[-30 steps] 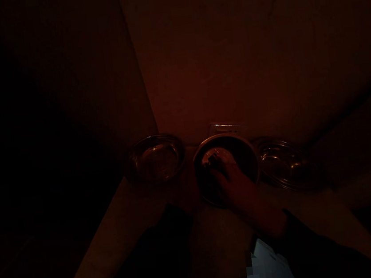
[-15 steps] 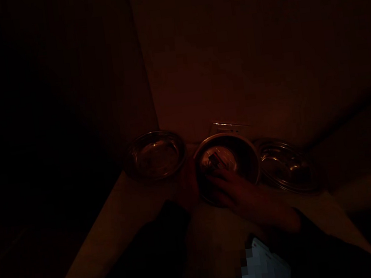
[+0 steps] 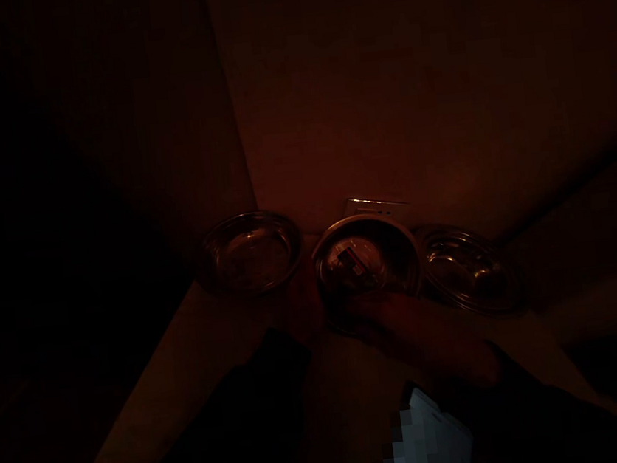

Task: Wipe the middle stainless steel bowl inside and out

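Note:
The scene is very dark with a reddish cast. A deep metal bowl (image 3: 406, 246) stands on a small table in the middle. Lying on its bottom is a small dark rectangular box or packet (image 3: 352, 260) with a light patch; its kind is unclear. My left hand (image 3: 304, 302) is held against the bowl's left side, seemingly gripping it, though the fingers are dim. Over the near rim reaches my right hand (image 3: 400, 321), short of the packet. Shadow hides its fingertips, so whether they hold anything is unclear.
A shallow metal dish (image 3: 253, 260) stands left of the bowl, another metal dish (image 3: 472, 272) right of it. A socket plate (image 3: 375, 205) shows on the wall behind. A lit phone (image 3: 435, 436), partly pixelated, lies near the front of the table (image 3: 155, 405).
My right hand has drawn back from the packet toward the bowl's near rim, leaving the packet in view inside. My left hand stays by the bowl. The whole view shifts slightly.

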Available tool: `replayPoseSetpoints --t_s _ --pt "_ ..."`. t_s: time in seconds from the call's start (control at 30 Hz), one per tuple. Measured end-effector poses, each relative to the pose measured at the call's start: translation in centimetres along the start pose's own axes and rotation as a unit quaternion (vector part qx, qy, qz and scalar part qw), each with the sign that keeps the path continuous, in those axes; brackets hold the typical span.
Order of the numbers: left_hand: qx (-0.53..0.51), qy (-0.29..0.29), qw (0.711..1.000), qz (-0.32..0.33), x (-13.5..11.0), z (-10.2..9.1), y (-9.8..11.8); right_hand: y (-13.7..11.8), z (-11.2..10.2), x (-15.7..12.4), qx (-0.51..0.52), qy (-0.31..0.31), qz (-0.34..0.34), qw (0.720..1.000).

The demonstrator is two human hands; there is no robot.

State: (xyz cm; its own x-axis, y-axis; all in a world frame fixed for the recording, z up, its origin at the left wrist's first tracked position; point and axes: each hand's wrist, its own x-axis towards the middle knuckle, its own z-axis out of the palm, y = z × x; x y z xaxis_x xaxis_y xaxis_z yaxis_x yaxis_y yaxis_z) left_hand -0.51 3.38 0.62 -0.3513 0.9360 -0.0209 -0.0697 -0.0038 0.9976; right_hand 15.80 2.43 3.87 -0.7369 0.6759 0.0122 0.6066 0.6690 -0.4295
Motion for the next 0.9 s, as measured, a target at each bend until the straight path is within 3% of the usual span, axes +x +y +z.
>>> replayPoseSetpoints --t_s 0.1,0.3,0.37,0.47,0.6,0.67,0.8,0.9 --pt "-0.034 -0.023 0.999 0.027 0.1 0.2 -0.6 0.5 -0.7 -1.0 -0.044 -0.026 -0.021 0.998" --pt "0.043 0.025 0.999 0.017 0.5 -0.1 -1.3 -0.9 1.7 0.7 0.028 0.067 -0.064 0.995" --pt "0.059 0.045 0.997 0.03 0.7 -0.4 -1.3 -1.2 1.8 0.9 0.028 0.069 -0.069 0.995" --pt "0.044 0.038 0.997 0.052 0.8 -0.4 -1.3 -0.6 0.7 -0.3 -0.031 0.013 -0.064 0.997" --pt "-0.026 -0.035 0.997 0.068 0.5 0.2 -1.0 0.9 -0.5 -2.0 -0.092 -0.048 -0.071 0.992" --pt "-0.016 -0.038 0.998 0.04 0.3 0.4 -0.7 0.7 0.0 -1.6 -0.071 -0.025 -0.068 0.995" --pt "0.02 0.038 0.999 -0.003 0.2 0.2 -0.2 -0.8 2.0 0.7 0.003 0.082 -0.07 0.994" --pt "0.016 0.044 0.999 0.008 0.5 -0.1 -0.2 -1.2 2.4 1.1 0.0 0.078 -0.076 0.994"
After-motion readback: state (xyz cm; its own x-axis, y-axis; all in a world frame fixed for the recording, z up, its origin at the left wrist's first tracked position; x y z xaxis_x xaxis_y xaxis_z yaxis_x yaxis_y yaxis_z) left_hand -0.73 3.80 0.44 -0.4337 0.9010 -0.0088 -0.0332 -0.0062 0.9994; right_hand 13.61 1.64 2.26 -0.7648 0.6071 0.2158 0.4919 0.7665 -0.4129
